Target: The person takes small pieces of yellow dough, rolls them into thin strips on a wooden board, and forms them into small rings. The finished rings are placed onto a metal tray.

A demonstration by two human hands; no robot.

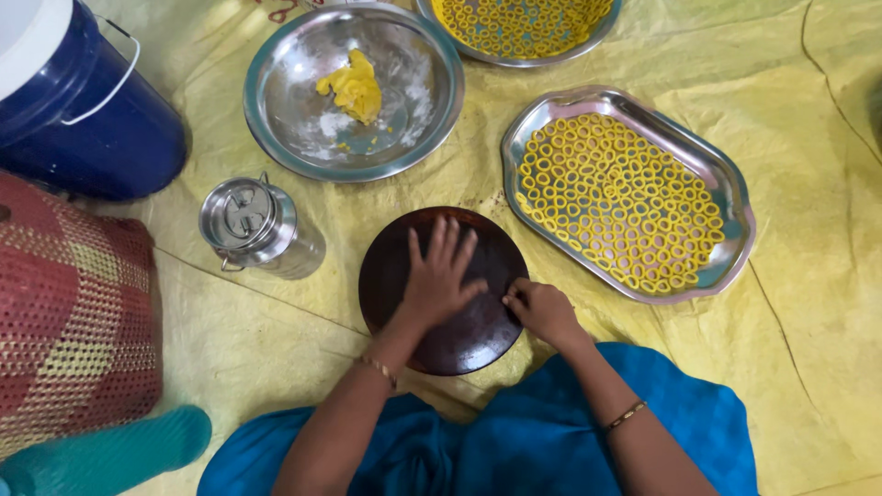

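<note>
My left hand [437, 276] lies flat with fingers spread on a dark round wooden board [393, 276] on the floor in front of me. My right hand [542, 310] rests at the board's right edge with its fingertips pinched together; whatever is between them is too small to make out. An oblong steel tray [735, 197] holding several small yellow dough rings lies to the right of the board. A round steel bowl [276, 119] with a lump of yellow dough [353, 87] and white flour stands behind the board.
A second steel plate of yellow rings [588, 37] sits at the top edge. A small lidded steel can [257, 225] stands left of the board, a blue bucket [92, 119] at top left, a red woven cushion [73, 312] at left. Yellow sheeting [808, 349] covers the floor.
</note>
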